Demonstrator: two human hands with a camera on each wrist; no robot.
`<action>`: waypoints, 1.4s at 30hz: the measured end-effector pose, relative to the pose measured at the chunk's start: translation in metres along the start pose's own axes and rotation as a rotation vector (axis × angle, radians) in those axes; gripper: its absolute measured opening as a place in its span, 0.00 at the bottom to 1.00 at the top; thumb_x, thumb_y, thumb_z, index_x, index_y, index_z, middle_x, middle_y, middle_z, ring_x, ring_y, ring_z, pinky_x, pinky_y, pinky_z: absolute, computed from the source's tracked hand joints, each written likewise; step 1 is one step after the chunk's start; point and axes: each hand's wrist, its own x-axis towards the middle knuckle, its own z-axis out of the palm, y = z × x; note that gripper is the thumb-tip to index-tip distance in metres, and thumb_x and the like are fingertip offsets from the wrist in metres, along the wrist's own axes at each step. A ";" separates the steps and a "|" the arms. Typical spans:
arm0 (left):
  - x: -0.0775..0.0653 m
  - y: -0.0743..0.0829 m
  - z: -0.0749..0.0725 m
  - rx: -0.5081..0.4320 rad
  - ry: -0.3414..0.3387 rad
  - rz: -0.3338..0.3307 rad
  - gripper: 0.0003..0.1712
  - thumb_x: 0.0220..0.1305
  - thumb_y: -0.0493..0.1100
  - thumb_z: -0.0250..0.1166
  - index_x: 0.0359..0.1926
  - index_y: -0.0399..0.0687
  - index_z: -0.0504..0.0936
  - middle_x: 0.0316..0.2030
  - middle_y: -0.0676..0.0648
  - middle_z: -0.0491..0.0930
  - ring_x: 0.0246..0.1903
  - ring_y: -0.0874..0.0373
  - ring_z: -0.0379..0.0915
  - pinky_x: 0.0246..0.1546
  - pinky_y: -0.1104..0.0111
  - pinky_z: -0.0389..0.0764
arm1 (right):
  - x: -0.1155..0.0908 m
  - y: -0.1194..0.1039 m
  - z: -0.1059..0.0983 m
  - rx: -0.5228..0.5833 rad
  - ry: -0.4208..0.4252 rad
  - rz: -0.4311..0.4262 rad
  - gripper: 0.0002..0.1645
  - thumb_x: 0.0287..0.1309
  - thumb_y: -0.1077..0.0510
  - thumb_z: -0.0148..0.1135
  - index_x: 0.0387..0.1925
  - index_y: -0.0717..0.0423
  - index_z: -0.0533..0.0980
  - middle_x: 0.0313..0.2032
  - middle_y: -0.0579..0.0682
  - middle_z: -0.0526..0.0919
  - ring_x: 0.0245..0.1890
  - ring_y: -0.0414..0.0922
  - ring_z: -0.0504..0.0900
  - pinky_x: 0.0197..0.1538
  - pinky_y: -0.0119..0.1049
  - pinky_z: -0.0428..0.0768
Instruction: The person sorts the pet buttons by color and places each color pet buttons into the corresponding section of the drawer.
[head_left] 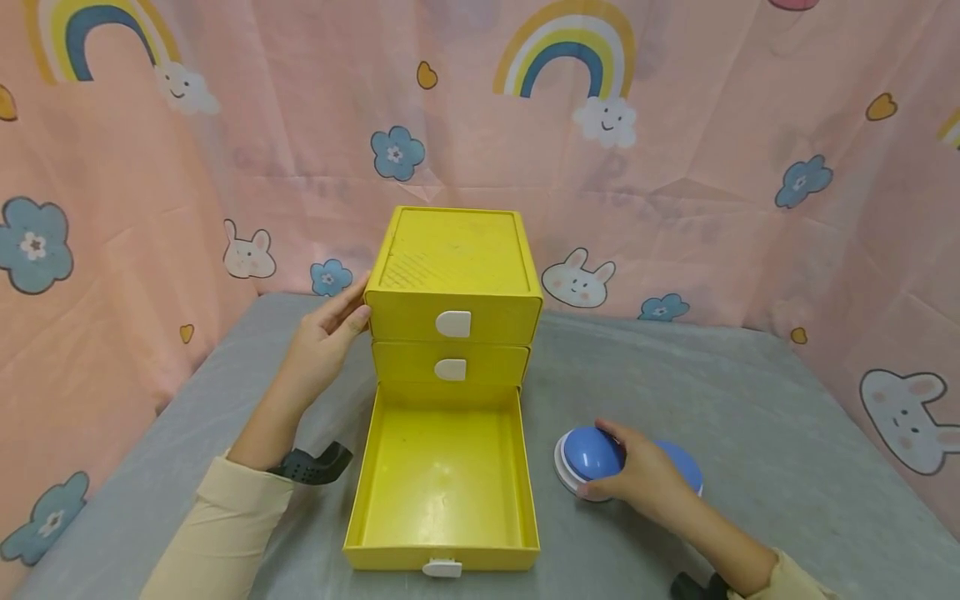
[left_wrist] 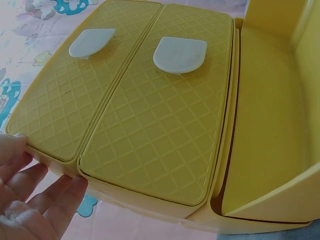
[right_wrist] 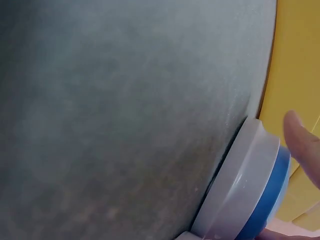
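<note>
In the head view, a yellow drawer cabinet (head_left: 453, 250) stands with its bottom drawer (head_left: 435, 483) pulled out toward me and the two upper drawers closed. My left hand (head_left: 321, 343) rests its fingertips against the cabinet's left side near the top; the left wrist view shows those fingers (left_wrist: 65, 200) along its edge. At the right, my right hand (head_left: 637, 471) spreads thumb and fingers around a blue-domed button (head_left: 592, 452) with a white base, which sits on the table. In the right wrist view the thumb (right_wrist: 302, 145) stands straight, slightly off the dome.
A second blue round object (head_left: 682, 465) with a pale rim lies partly hidden behind the right hand. White tab handles (head_left: 453, 323) project from the drawer fronts. A grey cloth (head_left: 750, 400) covers the table, and a pink printed curtain (head_left: 300, 142) hangs around it.
</note>
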 end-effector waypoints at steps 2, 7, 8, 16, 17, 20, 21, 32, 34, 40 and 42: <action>0.000 0.000 0.000 -0.003 0.000 0.000 0.31 0.77 0.52 0.51 0.77 0.60 0.57 0.74 0.51 0.63 0.69 0.54 0.66 0.63 0.73 0.76 | 0.001 -0.001 0.001 -0.024 -0.009 0.006 0.67 0.33 0.44 0.85 0.71 0.66 0.62 0.68 0.70 0.67 0.67 0.68 0.67 0.64 0.67 0.71; 0.000 0.001 0.000 0.000 0.008 0.013 0.30 0.77 0.52 0.51 0.76 0.61 0.58 0.73 0.50 0.65 0.68 0.54 0.67 0.62 0.74 0.77 | 0.005 -0.001 0.002 -0.060 -0.006 0.005 0.65 0.33 0.47 0.86 0.70 0.68 0.63 0.67 0.72 0.68 0.66 0.69 0.69 0.62 0.66 0.73; 0.000 0.001 0.000 0.002 0.010 0.018 0.30 0.77 0.52 0.51 0.76 0.61 0.59 0.73 0.50 0.65 0.68 0.53 0.68 0.62 0.74 0.77 | 0.005 -0.001 0.002 -0.062 -0.003 0.006 0.64 0.34 0.48 0.85 0.70 0.68 0.63 0.66 0.72 0.68 0.65 0.69 0.69 0.62 0.66 0.73; -0.001 0.001 0.001 -0.002 -0.003 0.005 0.31 0.77 0.52 0.51 0.77 0.60 0.58 0.73 0.51 0.65 0.67 0.54 0.68 0.60 0.76 0.77 | 0.000 -0.009 -0.004 0.056 0.046 -0.018 0.61 0.39 0.44 0.82 0.70 0.64 0.64 0.68 0.71 0.67 0.65 0.69 0.70 0.60 0.64 0.76; -0.001 0.002 0.001 -0.006 -0.004 0.006 0.31 0.77 0.51 0.51 0.77 0.60 0.58 0.73 0.51 0.65 0.68 0.53 0.68 0.61 0.75 0.77 | -0.001 -0.012 -0.006 0.075 0.053 -0.026 0.61 0.39 0.43 0.82 0.71 0.64 0.64 0.68 0.71 0.67 0.65 0.69 0.70 0.60 0.63 0.77; -0.001 0.003 0.001 -0.009 -0.003 0.010 0.30 0.78 0.51 0.51 0.77 0.60 0.58 0.73 0.50 0.64 0.68 0.53 0.67 0.61 0.75 0.77 | -0.004 -0.024 -0.012 0.160 0.057 -0.055 0.59 0.41 0.45 0.82 0.71 0.62 0.64 0.69 0.70 0.65 0.65 0.68 0.71 0.60 0.60 0.79; -0.001 0.003 0.001 -0.012 -0.001 0.009 0.30 0.78 0.50 0.51 0.76 0.61 0.58 0.73 0.50 0.64 0.68 0.53 0.67 0.61 0.76 0.76 | -0.006 -0.028 -0.013 0.179 0.056 -0.064 0.60 0.41 0.45 0.82 0.72 0.61 0.64 0.70 0.69 0.65 0.65 0.68 0.71 0.60 0.59 0.79; -0.001 0.004 0.000 -0.015 0.003 0.001 0.30 0.77 0.49 0.51 0.76 0.60 0.58 0.73 0.51 0.64 0.69 0.54 0.67 0.61 0.77 0.76 | -0.012 -0.075 -0.011 0.246 0.048 -0.212 0.54 0.37 0.46 0.84 0.67 0.56 0.71 0.66 0.58 0.73 0.64 0.59 0.74 0.65 0.54 0.76; -0.001 0.004 0.000 -0.013 0.002 0.009 0.30 0.77 0.50 0.51 0.76 0.59 0.58 0.74 0.51 0.63 0.69 0.54 0.66 0.61 0.75 0.76 | -0.011 -0.082 -0.008 0.260 0.027 -0.219 0.53 0.37 0.45 0.85 0.66 0.55 0.72 0.66 0.57 0.73 0.64 0.58 0.74 0.66 0.53 0.76; 0.000 0.002 -0.001 -0.005 0.001 0.012 0.31 0.77 0.52 0.51 0.77 0.59 0.58 0.74 0.51 0.63 0.69 0.54 0.66 0.62 0.73 0.77 | -0.009 -0.100 0.004 0.299 -0.042 -0.270 0.52 0.36 0.48 0.85 0.66 0.55 0.73 0.66 0.57 0.73 0.63 0.57 0.75 0.67 0.53 0.75; 0.000 0.002 0.000 -0.005 0.000 0.008 0.31 0.77 0.52 0.51 0.77 0.60 0.58 0.74 0.51 0.63 0.69 0.54 0.67 0.62 0.73 0.77 | -0.008 -0.105 0.009 0.310 -0.058 -0.281 0.52 0.35 0.49 0.86 0.65 0.56 0.74 0.65 0.57 0.74 0.62 0.56 0.75 0.66 0.53 0.75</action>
